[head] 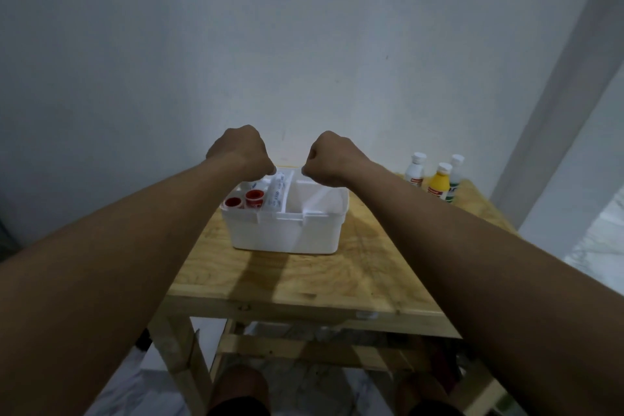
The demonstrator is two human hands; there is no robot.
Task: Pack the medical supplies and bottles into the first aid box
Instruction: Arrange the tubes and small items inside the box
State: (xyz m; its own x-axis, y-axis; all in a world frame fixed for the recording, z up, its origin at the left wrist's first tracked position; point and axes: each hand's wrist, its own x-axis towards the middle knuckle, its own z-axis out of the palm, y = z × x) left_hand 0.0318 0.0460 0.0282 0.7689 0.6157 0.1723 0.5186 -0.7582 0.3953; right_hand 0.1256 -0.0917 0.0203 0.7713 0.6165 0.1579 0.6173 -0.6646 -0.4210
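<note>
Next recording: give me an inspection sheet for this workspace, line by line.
Surface: pale plywood table, bare in front of the box.
Job's things: open white plastic first aid box; two red-capped containers and a white tube in its left compartments; right compartment looks empty. Three white-capped bottles stand at the table's far right corner, outside the box.
Clutter: nothing seen.
Grippers: left hand and right hand fisted above the box's far rim; contents of the fists cannot be told.
Cables: nothing seen.
Surroundings: plain white wall, marbled floor.
</note>
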